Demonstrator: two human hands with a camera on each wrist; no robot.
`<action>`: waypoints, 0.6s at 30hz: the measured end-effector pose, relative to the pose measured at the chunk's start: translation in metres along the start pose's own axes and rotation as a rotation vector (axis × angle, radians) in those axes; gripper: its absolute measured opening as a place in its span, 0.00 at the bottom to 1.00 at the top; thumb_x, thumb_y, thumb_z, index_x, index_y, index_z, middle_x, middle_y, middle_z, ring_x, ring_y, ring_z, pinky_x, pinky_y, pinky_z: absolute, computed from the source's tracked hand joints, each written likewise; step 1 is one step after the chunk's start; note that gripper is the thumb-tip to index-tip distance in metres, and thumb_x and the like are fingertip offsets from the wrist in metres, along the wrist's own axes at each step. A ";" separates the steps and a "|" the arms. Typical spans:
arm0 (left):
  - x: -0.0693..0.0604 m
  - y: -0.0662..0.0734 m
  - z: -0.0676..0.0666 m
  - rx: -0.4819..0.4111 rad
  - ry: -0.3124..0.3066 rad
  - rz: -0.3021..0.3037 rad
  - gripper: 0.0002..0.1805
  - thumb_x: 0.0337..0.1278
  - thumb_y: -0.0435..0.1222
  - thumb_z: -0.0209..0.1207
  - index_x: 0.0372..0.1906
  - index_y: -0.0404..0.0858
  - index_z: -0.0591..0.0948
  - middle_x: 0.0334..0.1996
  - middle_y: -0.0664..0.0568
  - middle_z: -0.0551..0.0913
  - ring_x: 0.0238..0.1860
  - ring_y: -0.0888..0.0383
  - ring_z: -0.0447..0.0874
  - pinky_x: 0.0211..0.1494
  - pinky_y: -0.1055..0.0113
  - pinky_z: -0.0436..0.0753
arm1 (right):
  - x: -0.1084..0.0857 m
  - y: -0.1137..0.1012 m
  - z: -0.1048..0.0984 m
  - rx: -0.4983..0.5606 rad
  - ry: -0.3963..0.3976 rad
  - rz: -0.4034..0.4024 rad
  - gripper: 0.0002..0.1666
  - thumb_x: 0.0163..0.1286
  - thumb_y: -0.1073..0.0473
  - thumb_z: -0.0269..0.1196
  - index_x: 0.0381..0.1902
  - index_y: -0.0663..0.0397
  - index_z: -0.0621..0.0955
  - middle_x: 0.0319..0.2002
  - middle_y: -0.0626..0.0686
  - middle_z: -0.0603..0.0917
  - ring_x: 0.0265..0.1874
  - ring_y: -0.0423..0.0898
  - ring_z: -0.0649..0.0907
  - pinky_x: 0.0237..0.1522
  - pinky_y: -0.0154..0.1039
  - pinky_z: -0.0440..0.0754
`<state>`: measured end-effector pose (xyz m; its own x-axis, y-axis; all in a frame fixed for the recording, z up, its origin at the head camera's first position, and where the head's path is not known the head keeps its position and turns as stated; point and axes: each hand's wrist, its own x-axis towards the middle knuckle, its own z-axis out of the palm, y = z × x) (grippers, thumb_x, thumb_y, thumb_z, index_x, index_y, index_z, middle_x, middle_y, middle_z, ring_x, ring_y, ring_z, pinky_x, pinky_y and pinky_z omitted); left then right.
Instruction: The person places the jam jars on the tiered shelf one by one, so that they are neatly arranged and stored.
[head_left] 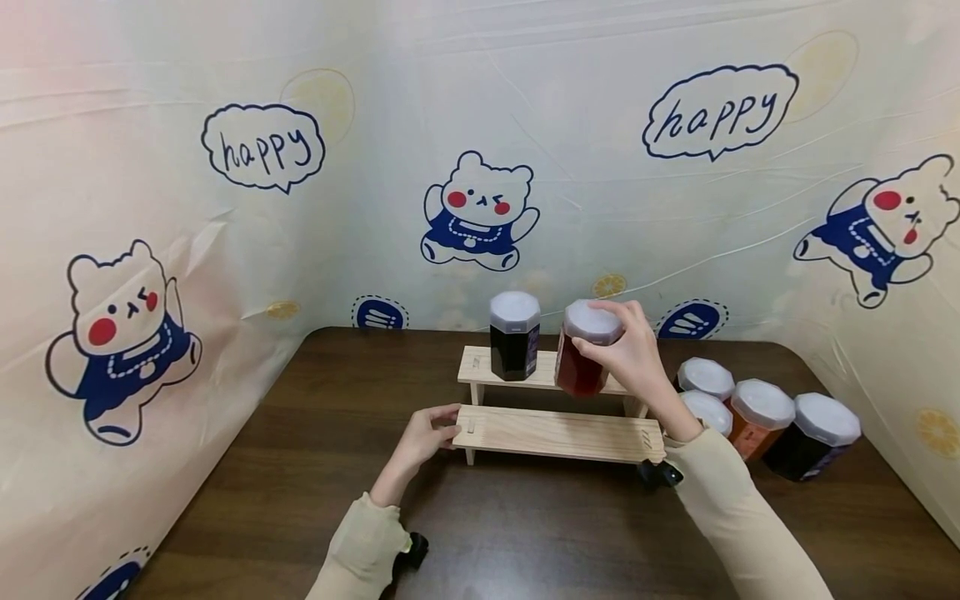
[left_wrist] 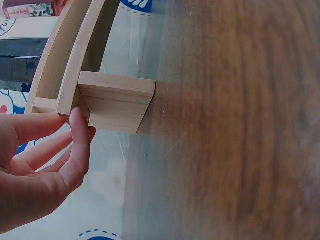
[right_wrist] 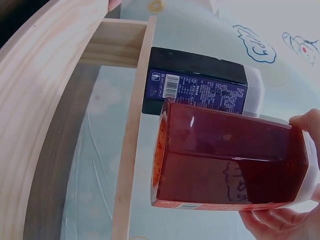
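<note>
My right hand [head_left: 630, 346] grips a dark red jar [head_left: 579, 367] around its white lid, tilted slightly over the upper step of a two-step wooden rack [head_left: 558, 433]. The right wrist view shows this red jar [right_wrist: 225, 160] close beside a black jar [right_wrist: 195, 82], its base apart from the step's edge. That black jar [head_left: 513, 346] stands upright on the upper step's left part. At the left end of the lower step, my left hand [head_left: 425, 433] pinches the board's corner between thumb and fingers. The left wrist view shows the rack's end [left_wrist: 117, 95] near those fingers.
Several lidded jars stand on the table to the right of the rack, among them an orange one [head_left: 757, 421] and a black one [head_left: 810, 442]. A printed cloth [head_left: 585, 167] hangs behind the brown table [head_left: 315, 467] and along its sides.
</note>
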<state>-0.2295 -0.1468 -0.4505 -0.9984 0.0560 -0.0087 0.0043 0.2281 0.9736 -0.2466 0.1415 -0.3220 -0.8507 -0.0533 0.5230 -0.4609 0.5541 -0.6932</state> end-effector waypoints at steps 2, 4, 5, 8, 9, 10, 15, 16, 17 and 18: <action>0.000 0.000 0.000 0.001 -0.002 0.001 0.19 0.46 0.19 0.54 0.49 0.23 0.74 0.36 0.39 0.77 0.24 0.59 0.77 0.25 0.64 0.81 | 0.003 -0.001 0.002 0.003 -0.009 0.006 0.30 0.47 0.58 0.68 0.51 0.55 0.75 0.45 0.60 0.68 0.41 0.55 0.72 0.38 0.51 0.76; 0.000 0.000 0.000 0.002 -0.003 0.002 0.19 0.46 0.19 0.54 0.49 0.23 0.74 0.36 0.39 0.77 0.24 0.59 0.77 0.25 0.64 0.81 | 0.007 -0.001 0.004 0.010 -0.016 0.010 0.31 0.47 0.58 0.69 0.51 0.55 0.74 0.45 0.60 0.68 0.41 0.55 0.72 0.38 0.51 0.76; 0.000 0.000 0.000 -0.002 -0.003 0.000 0.20 0.46 0.19 0.55 0.49 0.23 0.74 0.36 0.39 0.77 0.24 0.59 0.77 0.25 0.64 0.81 | 0.008 -0.001 0.006 0.012 -0.017 0.012 0.30 0.47 0.57 0.69 0.51 0.55 0.74 0.45 0.60 0.68 0.41 0.55 0.72 0.38 0.51 0.76; 0.000 0.000 -0.001 0.000 -0.010 0.010 0.20 0.46 0.20 0.55 0.49 0.23 0.73 0.36 0.38 0.77 0.24 0.59 0.76 0.25 0.64 0.81 | 0.013 0.000 0.010 0.005 -0.018 0.007 0.31 0.47 0.56 0.69 0.51 0.55 0.75 0.45 0.60 0.68 0.41 0.55 0.72 0.38 0.51 0.76; 0.000 0.000 -0.001 0.006 -0.015 0.019 0.20 0.46 0.20 0.54 0.49 0.22 0.73 0.36 0.37 0.77 0.24 0.59 0.76 0.25 0.64 0.81 | 0.014 0.000 0.012 0.002 -0.019 0.006 0.31 0.47 0.56 0.69 0.51 0.55 0.75 0.45 0.60 0.68 0.41 0.55 0.72 0.38 0.51 0.76; 0.000 -0.001 -0.001 0.005 -0.019 0.021 0.20 0.46 0.20 0.54 0.49 0.22 0.73 0.36 0.37 0.77 0.24 0.60 0.76 0.25 0.65 0.81 | 0.015 0.001 0.013 -0.001 -0.021 0.005 0.31 0.47 0.56 0.69 0.51 0.55 0.75 0.44 0.59 0.68 0.41 0.55 0.72 0.38 0.51 0.76; -0.001 -0.001 -0.002 0.014 -0.032 0.040 0.20 0.47 0.20 0.54 0.49 0.21 0.72 0.37 0.35 0.76 0.24 0.60 0.76 0.24 0.66 0.81 | 0.018 0.002 0.017 0.007 -0.023 0.009 0.31 0.46 0.57 0.69 0.51 0.55 0.75 0.43 0.59 0.67 0.40 0.55 0.71 0.37 0.50 0.76; -0.001 -0.001 -0.002 0.007 -0.031 0.035 0.20 0.47 0.20 0.54 0.50 0.21 0.72 0.37 0.35 0.76 0.24 0.60 0.76 0.24 0.66 0.81 | 0.018 0.002 0.018 0.011 -0.021 0.011 0.31 0.46 0.57 0.69 0.51 0.55 0.75 0.43 0.60 0.67 0.40 0.55 0.71 0.37 0.50 0.76; -0.001 -0.002 -0.002 0.006 -0.033 0.037 0.20 0.47 0.20 0.54 0.50 0.21 0.72 0.37 0.35 0.76 0.24 0.60 0.76 0.24 0.66 0.81 | 0.018 0.003 0.019 0.013 -0.020 0.011 0.31 0.46 0.57 0.69 0.51 0.55 0.75 0.43 0.60 0.67 0.40 0.55 0.71 0.37 0.50 0.76; -0.001 -0.002 -0.002 0.008 -0.036 0.045 0.20 0.47 0.20 0.54 0.50 0.20 0.72 0.37 0.35 0.76 0.24 0.60 0.76 0.24 0.66 0.81 | 0.019 0.003 0.019 0.017 -0.021 0.012 0.31 0.46 0.57 0.69 0.51 0.55 0.74 0.43 0.60 0.67 0.40 0.55 0.71 0.37 0.50 0.76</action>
<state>-0.2288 -0.1489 -0.4520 -0.9945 0.1014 0.0268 0.0499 0.2328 0.9713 -0.2687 0.1262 -0.3237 -0.8613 -0.0637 0.5041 -0.4544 0.5408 -0.7079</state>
